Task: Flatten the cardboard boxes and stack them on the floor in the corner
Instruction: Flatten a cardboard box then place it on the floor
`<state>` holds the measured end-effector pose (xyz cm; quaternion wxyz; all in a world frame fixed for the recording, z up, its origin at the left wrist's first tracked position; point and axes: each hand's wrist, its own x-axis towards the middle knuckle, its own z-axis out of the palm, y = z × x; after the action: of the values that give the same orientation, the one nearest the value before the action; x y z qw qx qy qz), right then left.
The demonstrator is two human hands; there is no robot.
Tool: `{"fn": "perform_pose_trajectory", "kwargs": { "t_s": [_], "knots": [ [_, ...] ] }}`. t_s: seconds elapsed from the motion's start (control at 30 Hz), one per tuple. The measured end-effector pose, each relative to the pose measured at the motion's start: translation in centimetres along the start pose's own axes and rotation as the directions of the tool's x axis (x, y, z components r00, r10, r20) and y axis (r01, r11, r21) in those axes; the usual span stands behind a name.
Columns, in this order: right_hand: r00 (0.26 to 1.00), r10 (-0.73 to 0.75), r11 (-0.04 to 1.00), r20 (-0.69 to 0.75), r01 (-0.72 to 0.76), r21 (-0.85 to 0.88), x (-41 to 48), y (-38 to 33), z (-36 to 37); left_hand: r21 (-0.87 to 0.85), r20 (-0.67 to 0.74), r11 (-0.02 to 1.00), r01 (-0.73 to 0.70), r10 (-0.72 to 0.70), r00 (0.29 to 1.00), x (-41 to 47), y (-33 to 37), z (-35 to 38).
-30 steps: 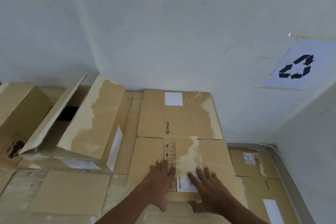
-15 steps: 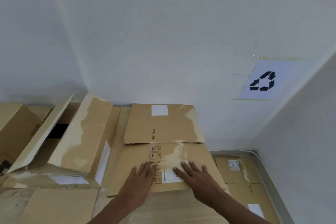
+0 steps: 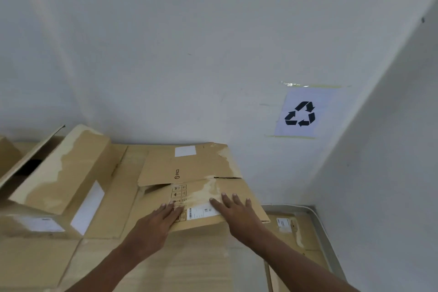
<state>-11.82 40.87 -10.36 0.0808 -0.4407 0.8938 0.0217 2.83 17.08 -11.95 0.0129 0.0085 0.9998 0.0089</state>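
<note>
Left hand [image 3: 157, 225] flat with fingers spread on the box [image 3: 201, 194], grasping nothing, right hand [image 3: 238, 214] pressed flat beside it, recycling sign [image 3: 300, 114] on the wall behind.

Taped to the white wall [image 3: 166, 42] at top and bottom edges with strips of yellowish tape [image 3: 312, 85]: a paper sheet [image 3: 305, 111] printed with a black recycling symbol [image 3: 300, 114]. Low along the foot of the right-hand wall [image 3: 391, 149], into the corner: a pale conduit [image 3: 317, 218].

Shipping label [image 3: 203, 213] print too small; leftmost box [image 3: 7, 156] cut by edge.
</note>
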Motion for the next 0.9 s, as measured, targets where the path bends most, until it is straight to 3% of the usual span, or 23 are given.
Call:
{"fn": "perform_pose_trajectory", "kwargs": {
  "t_s": [0.17,0.43,0.6,0.9],
  "knots": [
    [0.999,-0.006,1.000,-0.037,0.005,-0.018,-6.6,9.9,0.4,0.106,-0.077,0.994,0.040,-0.032,0.997,3.9,11.7,-0.7],
    [0.998,0.032,0.999,-0.055,-0.033,-0.015,-19.0,23.8,0.6,0.135,-0.045,0.991,-0.010,0.017,0.999,9.2,29.1,-2.0],
    [0.995,0.077,0.997,-0.064,-0.077,-0.003,-21.8,29.1,1.5,0.040,-0.028,0.998,-0.047,0.048,0.998,12.3,34.1,-1.5],
    [0.985,0.172,0.985,-0.008,-0.173,-0.021,-22.7,36.3,5.8,0.017,-0.026,0.984,-0.179,0.179,0.983,18.9,38.9,3.4]
  ]
}}
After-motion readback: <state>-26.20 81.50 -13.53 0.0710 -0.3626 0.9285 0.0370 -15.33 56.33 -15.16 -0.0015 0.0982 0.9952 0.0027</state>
